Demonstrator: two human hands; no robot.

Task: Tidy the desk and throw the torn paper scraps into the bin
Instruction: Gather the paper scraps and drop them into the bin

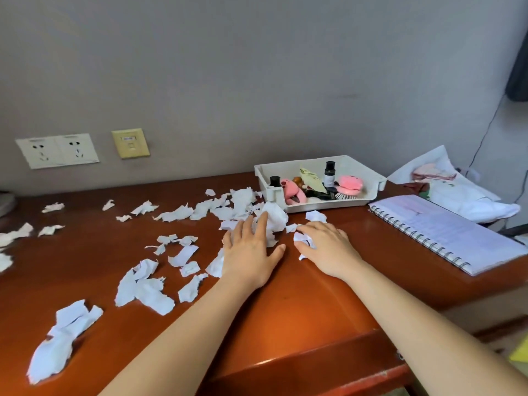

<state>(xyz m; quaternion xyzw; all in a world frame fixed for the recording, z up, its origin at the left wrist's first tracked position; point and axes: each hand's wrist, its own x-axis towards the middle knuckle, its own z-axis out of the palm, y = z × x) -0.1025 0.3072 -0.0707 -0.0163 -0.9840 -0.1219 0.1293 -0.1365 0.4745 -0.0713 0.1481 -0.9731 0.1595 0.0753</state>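
Torn paper scraps (148,287) litter the tabletop's (300,295) left and middle, piling against a white tray (320,208) of bottles and pink toys at the back edge. A spiral notebook (445,230), its writing unreadable, lies at the right edge. The left hand (251,252) rests straight-fingered on a crumpled wad (275,217); the right hand (328,250) curls its fingers over a small scrap (303,240).

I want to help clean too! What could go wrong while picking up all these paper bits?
The long scraps lie near the front edge of the desk, so a sweep by the left hand might knock them to the floor. The crumpled wad sits right by the white tray, so bits there may get missed. No bin shows, and the right hand grips only a small scrap; carried bits could drop.
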